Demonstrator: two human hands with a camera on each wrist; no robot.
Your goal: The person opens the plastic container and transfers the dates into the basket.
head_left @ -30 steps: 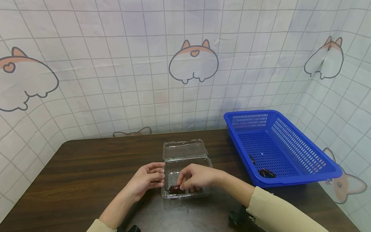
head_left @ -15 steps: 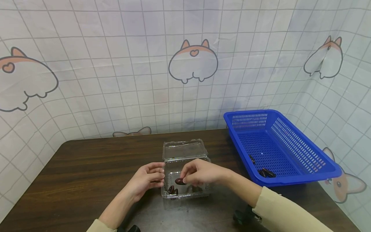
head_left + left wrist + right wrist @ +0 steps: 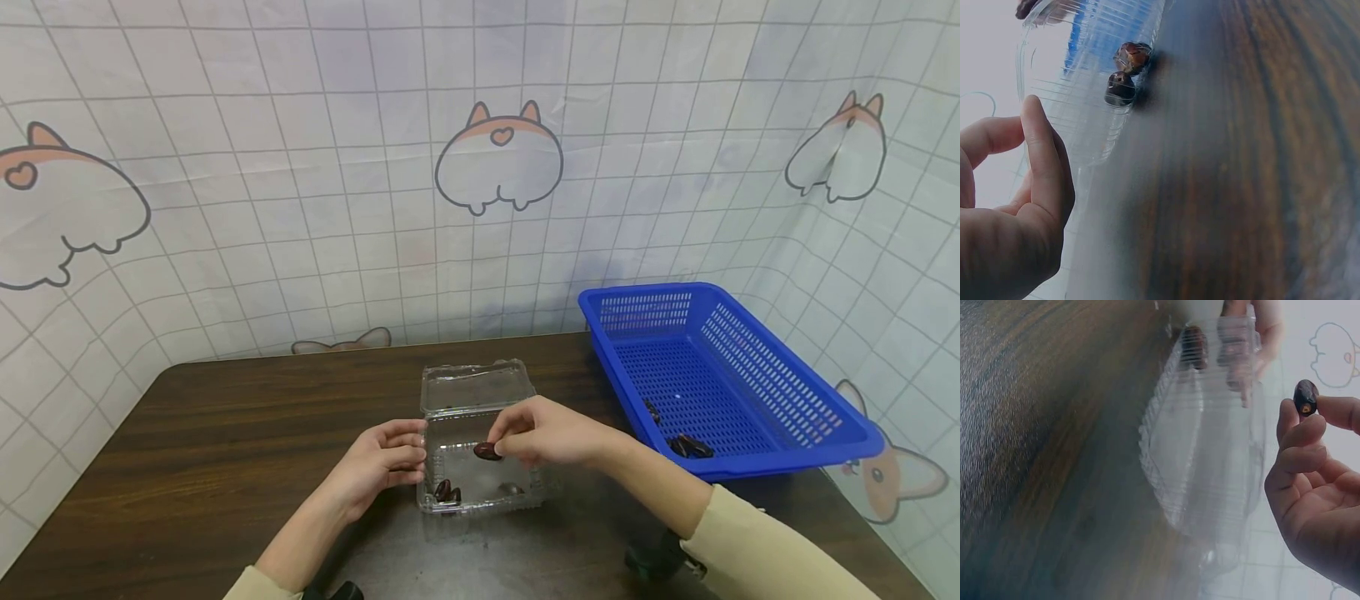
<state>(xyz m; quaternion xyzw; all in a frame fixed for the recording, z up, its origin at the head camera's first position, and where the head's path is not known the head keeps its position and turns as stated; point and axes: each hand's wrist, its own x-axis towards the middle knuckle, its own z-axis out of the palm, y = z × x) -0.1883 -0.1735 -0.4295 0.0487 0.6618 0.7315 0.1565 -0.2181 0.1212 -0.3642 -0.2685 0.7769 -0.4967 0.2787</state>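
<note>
My right hand [image 3: 551, 432] pinches a dark, glossy date [image 3: 487, 451] between thumb and fingertips, over the clear plastic box [image 3: 480, 507]. In the right wrist view the date [image 3: 1305, 398] shows its pale stem end. My left hand [image 3: 382, 461] is at the box's left wall, its fingertips touching the plastic near the rim. Through that wall the left wrist view shows two dates [image 3: 1120, 89] lying against the bottom edge. Another dark date [image 3: 512, 489] is blurred behind the plastic at the box's front right.
The box's hinged lid [image 3: 478, 387] lies folded back behind it. To the right, a blue plastic basket [image 3: 757, 465] holds several dates [image 3: 692, 447] in its near left corner. A brown wooden table [image 3: 247, 450] carries everything; a printed cloth [image 3: 300, 208] hangs behind it.
My right hand has lifted the date from the front left of the box and carried it up and to the right. My left hand has stayed where it was.
</note>
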